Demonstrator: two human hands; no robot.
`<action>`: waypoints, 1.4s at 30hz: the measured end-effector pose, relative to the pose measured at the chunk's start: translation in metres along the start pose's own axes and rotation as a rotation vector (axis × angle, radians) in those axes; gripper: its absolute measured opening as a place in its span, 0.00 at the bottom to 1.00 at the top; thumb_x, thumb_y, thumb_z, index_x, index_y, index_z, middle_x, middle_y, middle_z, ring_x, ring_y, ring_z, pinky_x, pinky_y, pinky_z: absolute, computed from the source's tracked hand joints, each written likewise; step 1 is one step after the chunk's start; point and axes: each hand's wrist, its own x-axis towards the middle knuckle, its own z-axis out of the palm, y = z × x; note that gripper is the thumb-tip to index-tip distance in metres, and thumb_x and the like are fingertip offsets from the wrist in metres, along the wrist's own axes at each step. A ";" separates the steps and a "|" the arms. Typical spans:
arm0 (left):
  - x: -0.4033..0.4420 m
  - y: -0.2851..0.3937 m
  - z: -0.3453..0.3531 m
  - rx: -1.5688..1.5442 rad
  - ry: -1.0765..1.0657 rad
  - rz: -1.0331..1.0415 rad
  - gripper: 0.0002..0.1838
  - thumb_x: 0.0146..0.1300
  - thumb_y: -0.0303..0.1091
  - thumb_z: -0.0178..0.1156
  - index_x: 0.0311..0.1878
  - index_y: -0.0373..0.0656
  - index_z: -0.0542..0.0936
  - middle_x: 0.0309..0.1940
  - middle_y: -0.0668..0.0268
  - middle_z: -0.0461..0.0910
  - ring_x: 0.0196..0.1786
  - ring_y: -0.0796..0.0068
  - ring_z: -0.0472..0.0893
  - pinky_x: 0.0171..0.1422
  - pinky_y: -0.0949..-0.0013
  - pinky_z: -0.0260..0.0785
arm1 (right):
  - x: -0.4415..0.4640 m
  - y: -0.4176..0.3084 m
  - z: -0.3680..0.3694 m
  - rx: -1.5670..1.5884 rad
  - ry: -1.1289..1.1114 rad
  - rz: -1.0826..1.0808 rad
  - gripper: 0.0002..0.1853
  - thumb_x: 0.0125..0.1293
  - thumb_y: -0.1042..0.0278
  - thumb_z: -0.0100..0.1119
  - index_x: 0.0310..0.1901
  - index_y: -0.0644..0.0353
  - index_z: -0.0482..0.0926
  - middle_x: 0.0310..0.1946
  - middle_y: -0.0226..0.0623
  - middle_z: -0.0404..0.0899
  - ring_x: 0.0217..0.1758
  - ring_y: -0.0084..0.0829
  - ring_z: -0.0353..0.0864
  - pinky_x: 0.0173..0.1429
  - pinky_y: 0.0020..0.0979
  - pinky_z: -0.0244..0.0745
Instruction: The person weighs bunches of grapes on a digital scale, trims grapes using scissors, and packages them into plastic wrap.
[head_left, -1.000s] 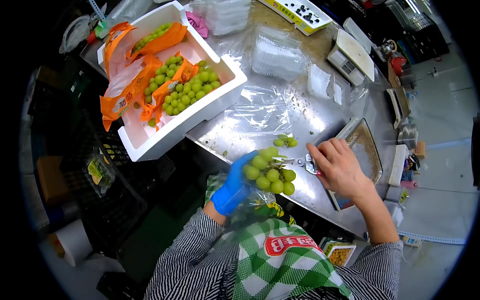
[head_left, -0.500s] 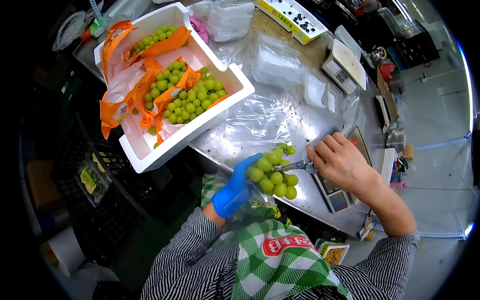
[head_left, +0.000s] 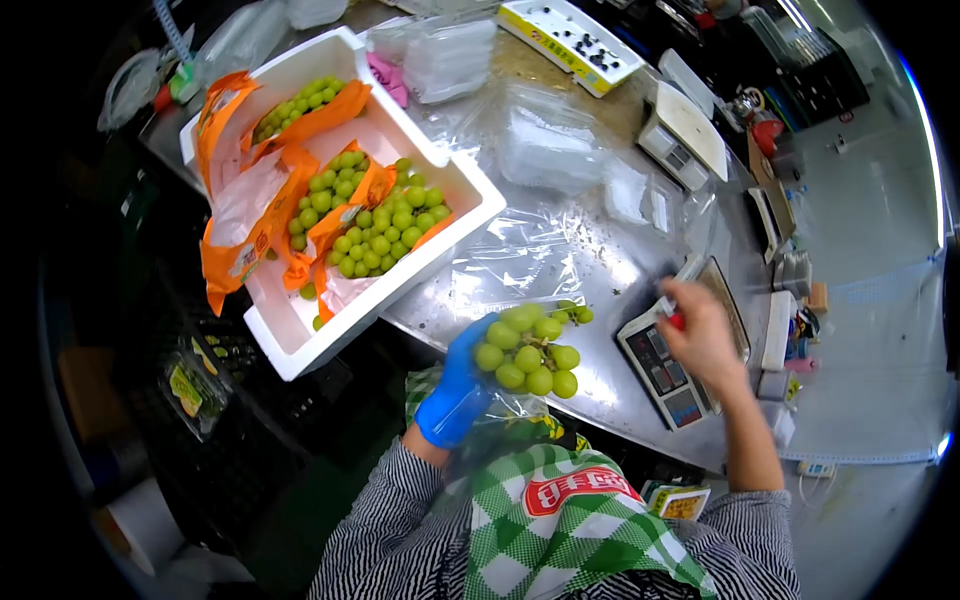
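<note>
In a blue glove, my left hand (head_left: 455,385) is closed on a small bunch of green grapes (head_left: 530,352), held over the front edge of the metal table. The grapes cover most of its fingertips. My bare right hand (head_left: 702,335) is closed round fruit snips with a red handle (head_left: 677,321), above the digital scale (head_left: 660,365). Motion blurs this hand, and the blades are hard to make out. To the left, a white foam box (head_left: 470,195) holds more green grapes (head_left: 385,232) in orange-and-white wrapping. A clear plastic bag (head_left: 515,265) lies flat behind the held bunch.
Stacks of clear plastic trays (head_left: 550,140) stand at the back of the metal table (head_left: 610,260). A second scale (head_left: 690,135) is at the far right, near a yellow-and-white box of dark berries (head_left: 575,45). Below left is a black crate (head_left: 235,410).
My right hand has drawn the snips away from the grapes, rightward to above the scale. My left hand still holds the bunch, slightly farther left in view.
</note>
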 end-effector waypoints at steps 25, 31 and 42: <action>0.048 -0.094 0.117 0.512 0.126 -0.102 0.25 0.69 0.50 0.50 0.60 0.41 0.74 0.46 0.61 0.81 0.39 0.71 0.82 0.40 0.72 0.75 | -0.101 0.020 0.094 1.309 0.237 0.336 0.42 0.59 0.58 0.65 0.71 0.65 0.56 0.64 0.45 0.65 0.66 0.40 0.67 0.68 0.37 0.63; 0.035 -0.110 0.154 0.994 -0.027 -0.156 0.25 0.71 0.47 0.44 0.66 0.44 0.69 0.55 0.59 0.77 0.28 0.79 0.78 0.30 0.81 0.65 | -0.139 0.063 0.131 2.431 0.292 0.290 0.42 0.60 0.39 0.56 0.71 0.57 0.58 0.67 0.41 0.65 0.69 0.39 0.65 0.70 0.46 0.61; 0.012 -0.046 0.234 1.637 -0.305 0.087 0.27 0.37 0.20 0.69 0.48 0.41 0.82 0.42 0.70 0.77 0.40 0.83 0.69 0.48 0.79 0.65 | -0.164 0.112 0.097 2.638 0.264 0.097 0.47 0.57 0.24 0.47 0.71 0.49 0.58 0.64 0.46 0.65 0.60 0.56 0.70 0.43 0.57 0.77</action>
